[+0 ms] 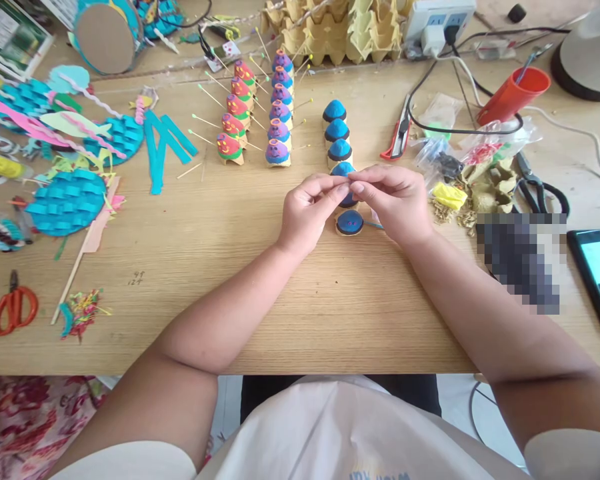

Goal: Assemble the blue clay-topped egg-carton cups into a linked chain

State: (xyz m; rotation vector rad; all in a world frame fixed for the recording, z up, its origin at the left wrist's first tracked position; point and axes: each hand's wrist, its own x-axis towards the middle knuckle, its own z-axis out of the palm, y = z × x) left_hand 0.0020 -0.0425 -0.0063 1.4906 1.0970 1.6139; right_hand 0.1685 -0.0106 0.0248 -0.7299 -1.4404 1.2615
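Observation:
My left hand (306, 208) and my right hand (396, 199) meet above a row of blue-painted egg-carton cups (339, 127). Both are pinched closed, fingertips almost touching. Whatever lies between the fingertips is too small to make out. Just below them, the nearest cup (350, 222) has a blue top, a dark rim and small purple marks; a thin blue stick lies at its right, partly behind my right hand. To the left stand two finished-looking rows of painted cups, a red and green caterpillar (237, 107) and a purple and blue caterpillar (279, 113), with pale sticks poking out.
Orange-handled scissors (14, 310), paper scraps (83, 312) and blue woven paper discs (69, 202) lie left. On the right are a red cutter (399, 137), yellow clay (449, 196), black scissors (540, 190), a red cup (515, 93) and a phone (597, 273). Egg cartons (325, 33) and cables lie behind.

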